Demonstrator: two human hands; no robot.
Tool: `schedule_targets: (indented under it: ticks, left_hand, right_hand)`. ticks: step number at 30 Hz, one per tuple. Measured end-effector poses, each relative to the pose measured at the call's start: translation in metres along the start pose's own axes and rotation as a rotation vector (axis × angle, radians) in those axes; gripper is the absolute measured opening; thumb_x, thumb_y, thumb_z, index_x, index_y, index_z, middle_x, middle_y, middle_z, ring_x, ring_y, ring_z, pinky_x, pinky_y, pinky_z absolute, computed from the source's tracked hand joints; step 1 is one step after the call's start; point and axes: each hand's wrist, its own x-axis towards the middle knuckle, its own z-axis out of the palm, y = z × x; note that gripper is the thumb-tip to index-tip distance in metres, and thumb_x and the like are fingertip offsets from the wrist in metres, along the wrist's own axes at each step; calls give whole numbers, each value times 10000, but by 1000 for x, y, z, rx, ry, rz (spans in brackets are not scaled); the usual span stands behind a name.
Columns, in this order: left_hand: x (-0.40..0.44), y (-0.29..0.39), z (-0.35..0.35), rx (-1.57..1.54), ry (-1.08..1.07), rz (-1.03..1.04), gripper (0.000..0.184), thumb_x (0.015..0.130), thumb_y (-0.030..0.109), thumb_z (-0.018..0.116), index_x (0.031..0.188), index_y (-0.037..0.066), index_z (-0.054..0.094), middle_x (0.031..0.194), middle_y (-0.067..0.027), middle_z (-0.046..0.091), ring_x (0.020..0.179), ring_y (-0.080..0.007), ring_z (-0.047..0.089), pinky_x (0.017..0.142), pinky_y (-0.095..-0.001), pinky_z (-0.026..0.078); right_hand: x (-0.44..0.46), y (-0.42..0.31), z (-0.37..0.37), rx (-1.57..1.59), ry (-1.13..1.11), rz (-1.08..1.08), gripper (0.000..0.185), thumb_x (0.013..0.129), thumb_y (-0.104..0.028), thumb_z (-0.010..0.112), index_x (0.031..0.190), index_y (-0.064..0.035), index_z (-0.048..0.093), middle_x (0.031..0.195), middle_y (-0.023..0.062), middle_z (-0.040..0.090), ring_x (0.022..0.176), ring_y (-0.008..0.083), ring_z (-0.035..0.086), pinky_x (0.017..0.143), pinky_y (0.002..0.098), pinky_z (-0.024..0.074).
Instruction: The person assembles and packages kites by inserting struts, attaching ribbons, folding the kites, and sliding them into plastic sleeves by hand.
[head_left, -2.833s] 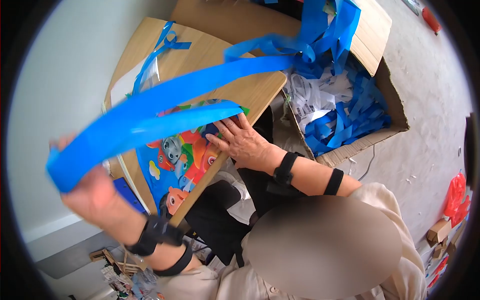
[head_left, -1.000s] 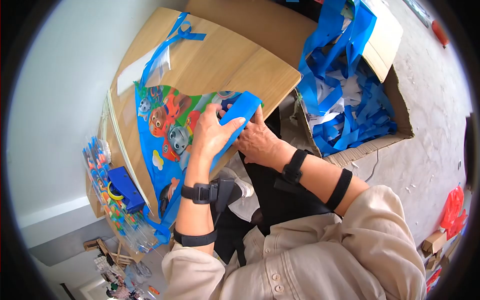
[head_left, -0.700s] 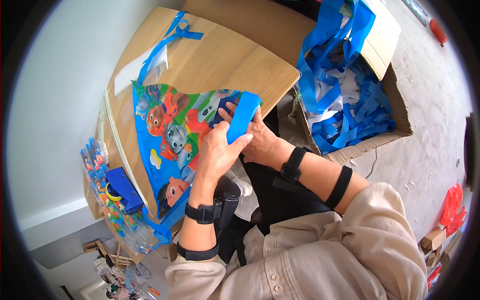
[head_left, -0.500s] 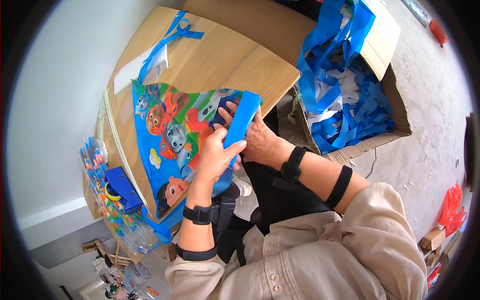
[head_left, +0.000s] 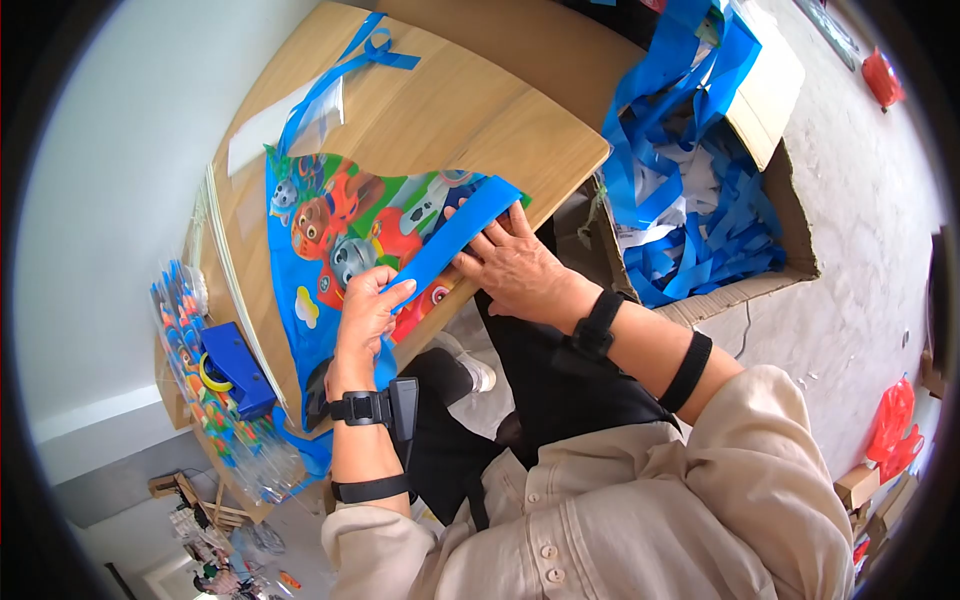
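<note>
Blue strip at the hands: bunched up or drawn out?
Drawn out: the blue strip runs nearly straight and flat from the left hand past the right hand's fingertips.

Beige buttoned shirt, black arm straps

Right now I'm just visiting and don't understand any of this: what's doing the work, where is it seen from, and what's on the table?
There is no robot: a person works with bare hands, seen by a camera worn on their own head, looking down. On the wooden table lies a cartoon-printed sheet; farther up is a looped blue ribbon. The left hand pinches a blue strip laid along the sheet, while the right hand rests by its far end. Beside the table, a cardboard box holds more blue strips.
</note>
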Motion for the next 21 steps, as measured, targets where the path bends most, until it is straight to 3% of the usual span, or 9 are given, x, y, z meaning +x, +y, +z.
schedule_targets:
  ticks: [4, 6, 9, 10, 11, 13, 15, 16, 21]
  left_hand:
    - [0, -1, -3, -22, 2, -7, 146, 819, 138, 724, 782, 72, 599, 609, 30, 497, 442, -17, 362, 382, -191, 236]
    - [4, -5, -4, 0, 2, 4, 141, 818, 135, 723, 780, 68, 605, 609, 21, 509, 444, -26, 376, 383, -202, 235]
    - [3, -4, -1, 59, 24, 30, 142, 814, 129, 725, 771, 61, 608, 618, 7, 535, 448, -43, 404, 391, -219, 260]
    - [2, -1, 0, 50, 31, 25, 142, 814, 129, 725, 771, 61, 608, 618, 7, 535, 448, -43, 404, 391, -219, 260]
    - [0, 2, 0, 82, 13, 28, 135, 810, 122, 724, 771, 59, 612, 622, 3, 545, 455, -50, 419, 397, -226, 279]
    - [-1, 1, -4, 106, 6, 23, 127, 806, 115, 723, 771, 57, 616, 626, -2, 556, 462, -57, 435, 404, -232, 298]
    - [-3, -5, -14, 110, -93, 89, 112, 793, 113, 723, 788, 54, 627, 628, 0, 562, 486, -63, 465, 423, -234, 335]
    - [-7, -8, -25, 138, -158, 126, 122, 773, 118, 731, 798, 51, 632, 637, 2, 570, 521, -60, 496, 437, -225, 362]
    - [-50, -41, -98, -40, -81, -38, 141, 756, 125, 743, 807, 52, 634, 658, 10, 583, 556, -59, 521, 465, -210, 382]
  right_hand:
    - [-6, 7, -7, 25, 113, -80, 724, 634, -303, 805, 1265, -97, 516, 1371, 149, 450, 1316, 331, 398, 1100, 536, 285]
    - [-11, 10, -2, 62, 328, -243, 479, 701, -165, 725, 1142, -41, 583, 1184, 160, 569, 1196, 315, 519, 1013, 437, 412]
    - [-12, 10, -23, 223, 441, -223, 370, 721, -102, 623, 1074, 2, 586, 1040, 137, 604, 1065, 314, 574, 951, 399, 447]
    - [-7, 10, -27, 226, 485, -153, 374, 742, -161, 643, 1072, 3, 582, 1094, 137, 590, 1102, 324, 552, 967, 427, 431]
    - [-4, 9, -30, 255, 418, -35, 533, 753, -208, 704, 1228, -40, 532, 1317, 152, 509, 1265, 332, 452, 1050, 459, 350]
    - [4, 9, -24, 185, 310, 107, 703, 798, -379, 683, 1379, -85, 419, 1475, 148, 355, 1379, 321, 313, 1135, 502, 197]
    - [1, 19, 0, 72, 82, 158, 801, 823, -520, 615, 1457, -123, 331, 1530, 144, 267, 1420, 319, 237, 1157, 524, 107]
    - [0, 21, 4, 4, 153, 116, 800, 822, -597, 561, 1434, -116, 382, 1500, 151, 325, 1400, 303, 279, 1143, 551, 118]
    - [2, 19, 0, -35, 53, 131, 812, 828, -571, 579, 1457, -114, 344, 1524, 172, 271, 1426, 325, 226, 1148, 562, 86]
